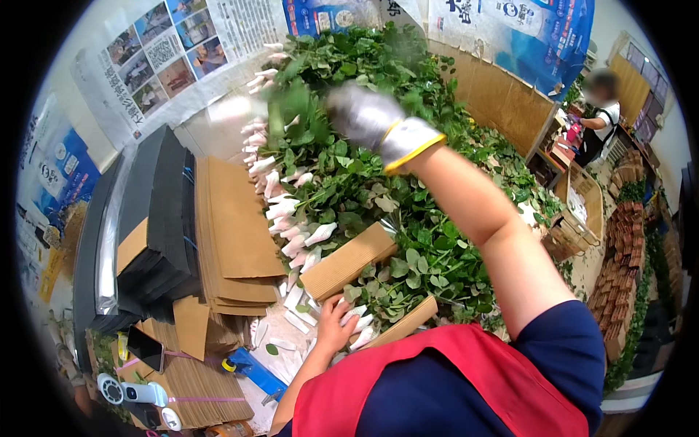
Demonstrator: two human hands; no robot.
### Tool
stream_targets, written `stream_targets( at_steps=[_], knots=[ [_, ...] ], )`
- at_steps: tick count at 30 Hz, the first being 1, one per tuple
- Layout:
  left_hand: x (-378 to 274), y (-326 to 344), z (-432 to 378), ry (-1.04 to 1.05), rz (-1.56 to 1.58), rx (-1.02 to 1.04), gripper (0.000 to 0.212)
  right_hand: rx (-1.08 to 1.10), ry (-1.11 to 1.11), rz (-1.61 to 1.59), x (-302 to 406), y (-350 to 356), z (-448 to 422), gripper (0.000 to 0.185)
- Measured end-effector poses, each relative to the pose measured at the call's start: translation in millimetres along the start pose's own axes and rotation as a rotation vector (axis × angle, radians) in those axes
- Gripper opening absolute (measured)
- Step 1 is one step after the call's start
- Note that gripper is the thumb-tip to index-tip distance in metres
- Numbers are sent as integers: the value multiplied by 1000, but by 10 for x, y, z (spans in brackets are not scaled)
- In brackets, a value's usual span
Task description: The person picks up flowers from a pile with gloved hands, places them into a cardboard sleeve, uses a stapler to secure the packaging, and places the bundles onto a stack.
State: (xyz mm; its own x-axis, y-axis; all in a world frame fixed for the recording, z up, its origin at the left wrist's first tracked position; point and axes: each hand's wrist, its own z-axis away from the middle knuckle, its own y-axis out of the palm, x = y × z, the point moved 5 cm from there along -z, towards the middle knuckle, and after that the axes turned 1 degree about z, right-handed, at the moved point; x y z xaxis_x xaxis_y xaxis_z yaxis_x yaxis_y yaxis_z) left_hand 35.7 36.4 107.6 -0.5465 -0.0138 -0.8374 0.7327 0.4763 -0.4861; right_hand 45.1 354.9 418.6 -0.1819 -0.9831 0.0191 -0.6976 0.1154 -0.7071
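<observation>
My right hand (pixel 365 116), in a grey and white work glove with a yellow-edged cuff, is blurred above a big heap of leafy rose stems (pixel 349 191). From it a blurred stem with green leaves (pixel 297 114) points left, ending in a pale sleeved head (pixel 235 109). My bare left hand (pixel 334 328) curls its fingers over several white net-sleeved flower heads (pixel 361 325) low in the middle. Those heads lie between a corrugated cardboard strip (pixel 349 261) and a second strip (pixel 404 323) near my red apron (pixel 349 377). More sleeved heads (pixel 284 207) line the heap's left edge.
Brown cardboard sheets (pixel 246 218) and dark boards (pixel 158 202) stand left. A blue tool (pixel 254 371), a phone (pixel 145 348) and a handheld fan (pixel 136 392) lie lower left. A wooden panel (pixel 486 98) borders the heap; behind it a person (pixel 600 120) works beside bundles (pixel 622 262).
</observation>
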Motion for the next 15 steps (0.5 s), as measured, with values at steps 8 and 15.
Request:
stream_targets(
  at_steps=[8,15],
  knots=[
    [81,17,73,-145,52,-93,55,-41,-283,-133,499,-1222,957,32],
    [35,4,3,-46,-59,-67,56,343,-8,-365,1210,-533,1983,40]
  ],
)
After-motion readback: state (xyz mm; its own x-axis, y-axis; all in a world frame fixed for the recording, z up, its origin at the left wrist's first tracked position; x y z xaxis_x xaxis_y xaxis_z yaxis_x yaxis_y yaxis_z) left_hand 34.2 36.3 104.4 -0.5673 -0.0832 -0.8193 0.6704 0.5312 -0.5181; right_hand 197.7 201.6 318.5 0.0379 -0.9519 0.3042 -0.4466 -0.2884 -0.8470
